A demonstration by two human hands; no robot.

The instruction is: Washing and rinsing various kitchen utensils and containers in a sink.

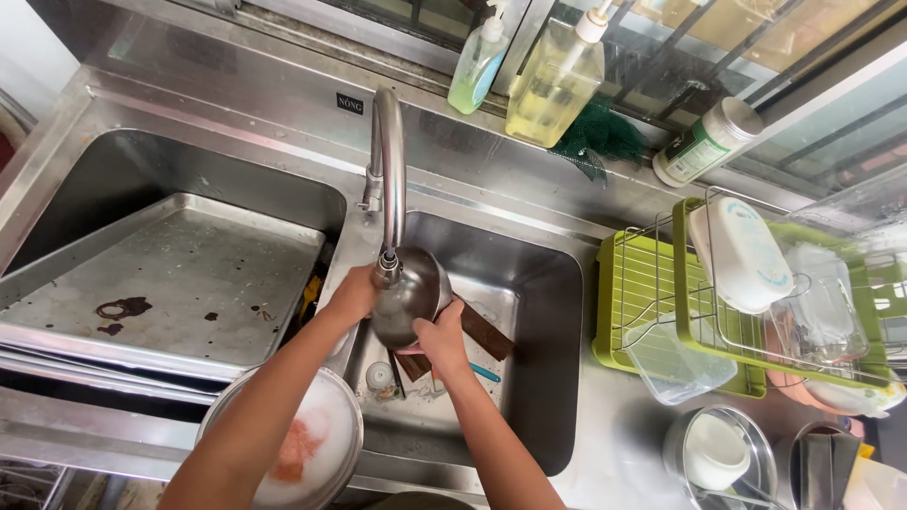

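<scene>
1. Here, the left hand [354,295] has its grip wrapped on the left rim of a round metal bowl [411,293]; the right hand [442,338] has its grip pressed on the bowl's lower right edge.
2. The bowl is tilted, directly under the spout of the faucet [387,179] and above the right sink basin [539,312].
3. Below the bowl, on the basin floor beneath the faucet, lie a dark brown flat board [487,332], a teal-handled utensil [485,374] and a small clear cup [379,377].
4. Left of the faucet, a large metal tray [170,274] with dark stains lies slanted across the left sink basin [113,170].
5. Below and left of the faucet, a round pan [298,439] holds foam and an orange sponge; the left forearm passes over it.
6. Behind the faucet, on the ledge, stand a green soap bottle [477,61], a yellow soap bottle [556,80], a dark green net scrubber [600,137] and a white canister [709,142] lying on its side.
7. Right of the faucet, on the desk [614,444], a green drying rack [661,293] holds clear containers and a white lid [742,250].
</scene>
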